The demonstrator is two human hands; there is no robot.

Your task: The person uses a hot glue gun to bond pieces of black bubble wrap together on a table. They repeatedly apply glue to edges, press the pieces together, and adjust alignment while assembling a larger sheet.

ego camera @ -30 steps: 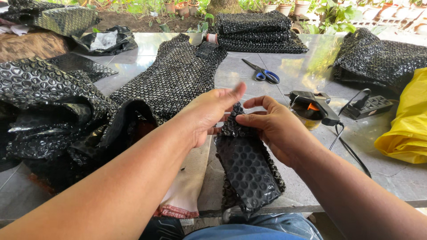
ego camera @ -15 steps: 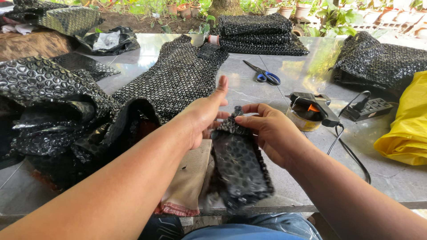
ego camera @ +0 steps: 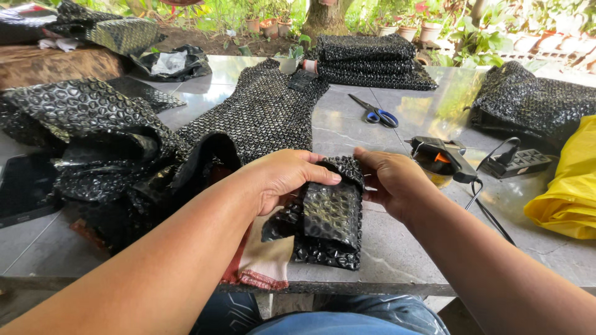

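A small packet wrapped in black bubble wrap lies at the near edge of the grey stone table. My left hand grips its upper left side, fingers curled over the top. My right hand pinches the wrap's top right corner, where the sheet is folded over. A beige and red cloth lies under the packet's left side and hangs toward the table edge.
A long strip of black bubble wrap runs up the table, with crumpled heaps at left. Blue-handled scissors, a glue gun, a power strip, folded wrap stacks and a yellow bag lie beyond and right.
The wrap has been folded down over the packet, which now looks shorter and thicker. My left hand went from flat and open to curled over the packet's top.
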